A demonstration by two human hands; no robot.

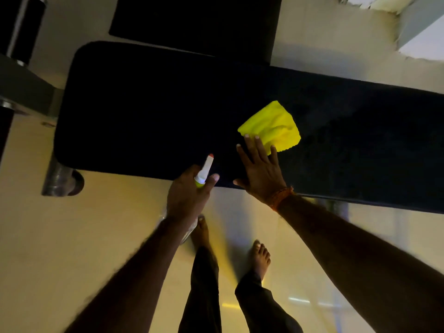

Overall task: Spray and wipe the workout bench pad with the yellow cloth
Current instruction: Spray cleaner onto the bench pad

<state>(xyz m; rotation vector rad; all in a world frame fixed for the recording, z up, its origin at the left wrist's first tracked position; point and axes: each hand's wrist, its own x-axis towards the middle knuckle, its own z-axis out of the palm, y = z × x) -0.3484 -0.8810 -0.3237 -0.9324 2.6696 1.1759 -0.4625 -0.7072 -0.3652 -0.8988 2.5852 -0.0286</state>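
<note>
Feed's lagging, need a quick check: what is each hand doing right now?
Left hand: grips the spray bottle.
Right hand: open, fingers flat on the cloth on the pad.

Dim, warm light; the pad [144, 104] reads near black. Glare streaks the floor [300, 301] at lower right; the lower frame is motion-blurred; straight edges bow.
</note>
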